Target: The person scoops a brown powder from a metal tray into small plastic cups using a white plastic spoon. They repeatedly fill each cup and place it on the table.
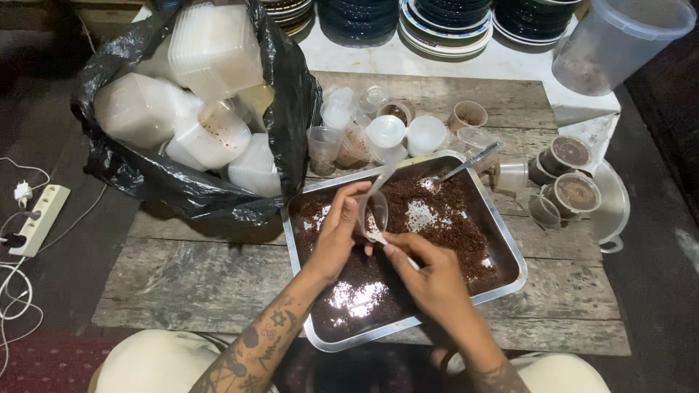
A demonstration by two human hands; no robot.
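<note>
- Currently the left hand [336, 234] is closed around a small clear plastic cup [374, 211], tilted on its side, above the middle of the rectangular metal tray [510, 244] that holds dark brown crumbly stuff [451, 233].
- The right hand [435, 274] pinches a small white plastic spoon [380, 238], whose tip is at the mouth of the cup; both hands are over the tray, nearer to its front half.
- The left forearm comes from the front edge of the tray and carries dark tattoos; its wrist is bent inward, with the thumb on top of the cup. The right wrist is turned so that the fingers point toward the cup.
- I think the crumbs could fall beside the cup, because the mouth is narrow and the cup is tilted; over the tray this loses little, but nearer the tray's rim they would land on the grey wooden table [204, 269].
- A hard squeeze could bend the thin cup and push out what is in it.
- A metal spoon [466, 166] lies in the far right corner of the tray, and a sleeve or wrist could knock it.
- Behind the tray stand many small cups, some with lids [386, 135]; left of it is a black plastic bag of white boxes [196, 109].
</note>
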